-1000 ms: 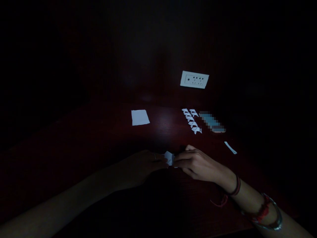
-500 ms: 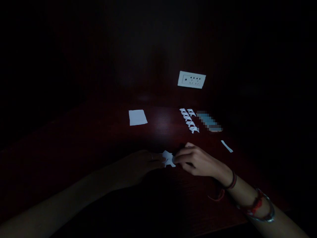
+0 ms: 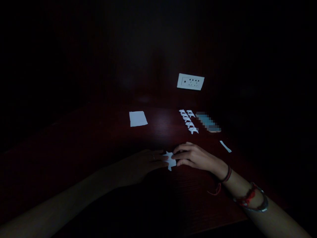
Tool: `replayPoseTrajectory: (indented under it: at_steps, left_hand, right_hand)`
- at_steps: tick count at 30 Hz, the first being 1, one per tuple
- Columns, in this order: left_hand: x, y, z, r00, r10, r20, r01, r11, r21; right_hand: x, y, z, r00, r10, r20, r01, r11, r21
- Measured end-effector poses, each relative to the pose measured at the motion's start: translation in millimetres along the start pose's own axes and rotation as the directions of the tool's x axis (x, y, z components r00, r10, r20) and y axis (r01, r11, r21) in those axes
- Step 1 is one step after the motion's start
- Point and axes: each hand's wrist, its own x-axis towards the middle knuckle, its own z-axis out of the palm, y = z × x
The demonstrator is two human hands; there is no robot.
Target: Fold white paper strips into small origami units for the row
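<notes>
The scene is very dark. A small white folded paper piece [image 3: 170,160] lies on the dark red wooden table [image 3: 99,148] between my two hands. My left hand [image 3: 142,162] presses on its left edge with fingers closed together. My right hand [image 3: 192,156] lies over its right edge, fingers curled down on it. Bracelets and red thread circle my right wrist.
Farther back lie a white paper square [image 3: 138,118], a row of several small folded paper pieces [image 3: 188,121], a blurred phone-like object [image 3: 208,122] and a white paper strip [image 3: 225,146]. A white wall socket [image 3: 190,81] sits on the dark wall behind.
Both hands have lowered the paper piece onto the table and now press it flat. My right hand has flattened and shifted slightly left.
</notes>
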Motion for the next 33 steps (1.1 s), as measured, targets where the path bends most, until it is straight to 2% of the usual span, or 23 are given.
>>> replayPoseTrajectory:
  at_steps: [6,12,16,23,28,33]
  left_hand:
    - [1,7,6.5,0.997,-0.024,-0.074,0.030,0.996,0.084]
    - [0,13,11.7,0.994,-0.094,-0.052,0.098,0.991,0.086]
    - [-3,7,13.7,0.996,-0.078,-0.053,0.081,0.995,0.065]
    - [-1,3,6.7,0.998,-0.061,-0.016,0.061,0.998,-0.002]
    - [1,5,0.3,0.998,-0.067,-0.002,0.067,0.998,-0.011]
    - [3,6,0.0,0.998,-0.054,-0.034,0.055,0.998,0.027]
  right_hand:
    - [2,-2,3,0.999,-0.044,-0.010,0.043,0.994,-0.096]
    - [2,-3,3,0.998,-0.058,-0.002,0.058,0.993,-0.107]
    - [0,-4,0,0.998,-0.068,-0.006,0.067,0.992,-0.110]
    - [-4,-6,0,0.993,-0.114,0.019,0.116,0.983,-0.142]
    - [-4,-6,2,0.994,-0.105,-0.007,0.102,0.981,-0.166]
    - [-1,-8,-1,0.997,-0.076,-0.010,0.074,0.990,-0.118]
